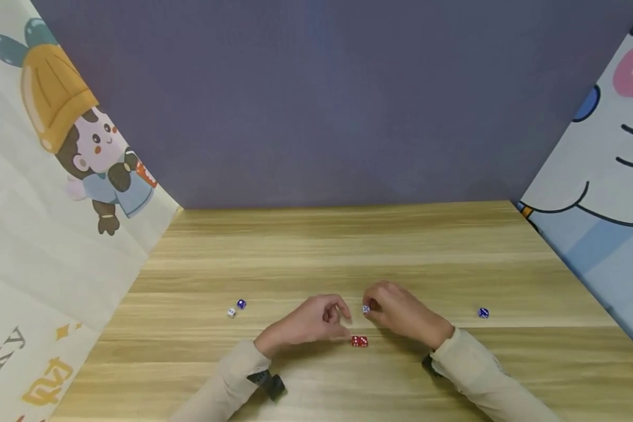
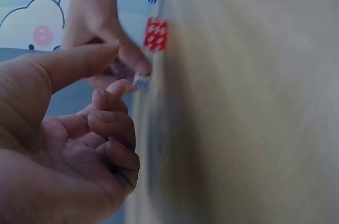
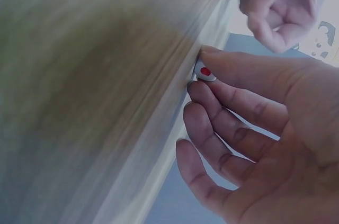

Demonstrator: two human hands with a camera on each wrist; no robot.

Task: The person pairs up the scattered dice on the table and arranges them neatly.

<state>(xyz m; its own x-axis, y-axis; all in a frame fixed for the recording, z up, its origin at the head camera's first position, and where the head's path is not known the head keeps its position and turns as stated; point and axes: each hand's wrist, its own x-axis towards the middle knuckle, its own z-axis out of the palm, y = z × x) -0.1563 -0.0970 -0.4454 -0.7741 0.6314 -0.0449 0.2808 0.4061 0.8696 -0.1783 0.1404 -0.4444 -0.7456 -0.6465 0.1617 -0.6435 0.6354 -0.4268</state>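
My right hand (image 1: 403,310) pinches a white die (image 1: 366,309) between thumb and fingertips, close over the table. A red dot shows on that die's side in the right wrist view. Across from it, my left hand (image 1: 311,319) holds nothing; its thumb stands apart from the loosely curled fingers. Two red dice (image 1: 359,341) with white dots lie side by side, just off the left thumb tip and nearer to me than the white die. In the left wrist view the red dice (image 2: 155,34) appear beyond the right hand's fingertips.
Left of my left hand, a blue die (image 1: 241,303) and another white die (image 1: 231,312) lie close together. Another blue die (image 1: 483,313) lies to the right of my right hand. A grey panel (image 1: 316,105) rises behind the wooden table (image 1: 348,252), with printed sheets on both sides.
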